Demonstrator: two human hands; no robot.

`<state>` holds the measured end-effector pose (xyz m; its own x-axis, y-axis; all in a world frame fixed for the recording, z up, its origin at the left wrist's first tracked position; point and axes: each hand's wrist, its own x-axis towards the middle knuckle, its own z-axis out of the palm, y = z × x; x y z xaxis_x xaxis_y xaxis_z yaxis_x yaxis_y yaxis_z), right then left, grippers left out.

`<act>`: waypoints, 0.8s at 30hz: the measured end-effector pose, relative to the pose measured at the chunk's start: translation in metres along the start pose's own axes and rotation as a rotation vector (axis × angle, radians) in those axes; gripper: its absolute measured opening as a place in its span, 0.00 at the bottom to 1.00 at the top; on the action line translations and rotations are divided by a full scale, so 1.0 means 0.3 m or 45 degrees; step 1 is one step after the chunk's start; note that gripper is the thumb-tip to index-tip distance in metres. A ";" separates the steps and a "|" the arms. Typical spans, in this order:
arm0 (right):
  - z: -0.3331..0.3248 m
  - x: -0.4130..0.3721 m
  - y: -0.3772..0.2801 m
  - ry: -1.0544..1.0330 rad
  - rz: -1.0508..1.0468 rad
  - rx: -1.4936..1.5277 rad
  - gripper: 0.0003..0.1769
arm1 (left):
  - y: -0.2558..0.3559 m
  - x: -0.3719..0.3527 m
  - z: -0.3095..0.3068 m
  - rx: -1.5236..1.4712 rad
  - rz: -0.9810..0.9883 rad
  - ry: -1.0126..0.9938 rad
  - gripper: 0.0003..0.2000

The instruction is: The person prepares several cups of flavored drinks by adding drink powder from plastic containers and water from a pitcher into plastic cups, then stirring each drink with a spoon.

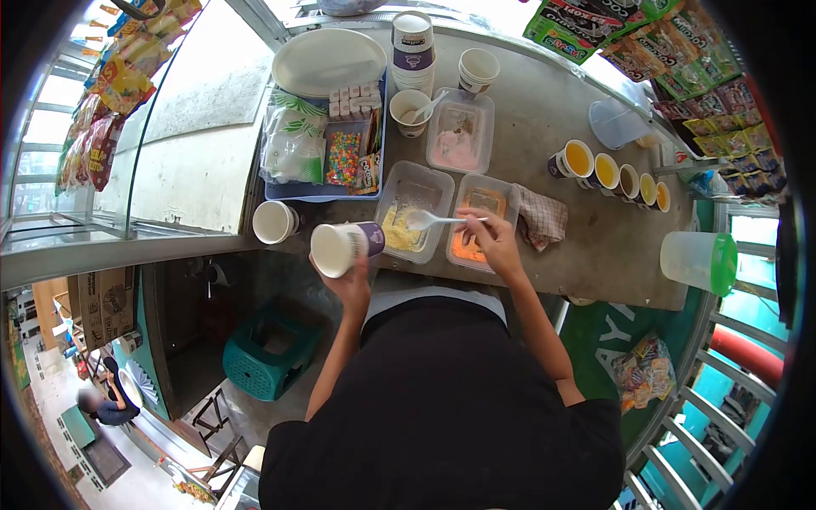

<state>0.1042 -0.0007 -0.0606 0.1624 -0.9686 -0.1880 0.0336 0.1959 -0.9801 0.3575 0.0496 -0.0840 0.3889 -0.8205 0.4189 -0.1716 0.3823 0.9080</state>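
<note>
My left hand (pixel 350 287) is wrapped round a paper cup (pixel 337 249), which is tilted with its open mouth toward me. In my right hand (pixel 490 233) is a white plastic spoon (pixel 433 220), held by its handle. The spoon's bowl is over a clear plastic tub (pixel 440 189) of pale yellow powder (pixel 399 228). Beneath my right hand stands a second tub (pixel 513 197) with orange powder (pixel 469 249). A third tub (pixel 484 110) behind them holds pink powder (pixel 456 150). Whether the spoon carries powder I cannot make out.
Several filled cups (pixel 578 159) line the right side of the counter (pixel 544 110). A checked cloth (pixel 541 216) lies beside the tubs. Stacked cups (pixel 413 53) stand behind, near a blue tray (pixel 323 191) of supplies. A green-lidded container (pixel 693 262) is at far right.
</note>
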 end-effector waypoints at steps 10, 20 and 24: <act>-0.022 -0.057 -0.013 0.772 -0.027 -0.606 0.25 | 0.138 0.124 0.193 0.230 -0.033 -0.246 0.34; -0.072 0.017 0.028 0.961 -0.220 -0.384 0.17 | 0.059 0.155 0.279 0.229 0.171 -0.567 0.37; 0.002 0.278 -0.045 0.653 -0.324 -0.069 0.21 | 0.077 0.180 0.241 0.411 0.511 -0.703 0.38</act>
<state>0.1177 -0.0840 -0.0631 -0.3437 -0.9371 0.0602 -0.0438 -0.0481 -0.9979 0.3091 -0.0165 -0.0398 -0.2546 -0.7706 0.5843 -0.4939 0.6230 0.6065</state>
